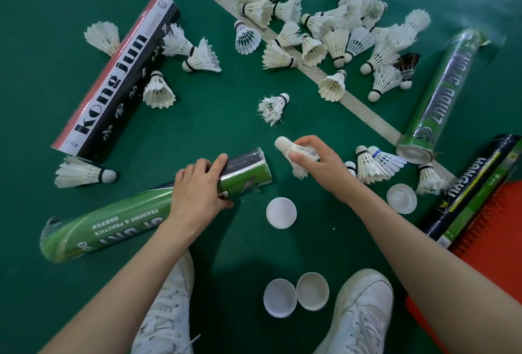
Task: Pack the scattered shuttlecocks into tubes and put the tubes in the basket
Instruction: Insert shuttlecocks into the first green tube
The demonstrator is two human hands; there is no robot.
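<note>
The green court floor (pixel 42 14) fills your view, with a white line (pixel 367 116) across it. Your left hand (pixel 197 189) is curled round the long green tube (pixel 113 221), near its open end. The black and red Kong jun tube (pixel 115 79) lies far left. A clear green tube (pixel 440 93) and a dark Hangyu tube (pixel 469 184) lie on the right, by the orange basket (pixel 491 235). A big pile of white shuttlecocks (pixel 336 40) sits up top, around the line. Your right hand (pixel 319 164) pinches one shuttlecock (pixel 288 147), its cork end pointing at the tube's open mouth, not inside. Four white caps (pixel 281 213) lie near your white shoes (pixel 364 314)
</note>
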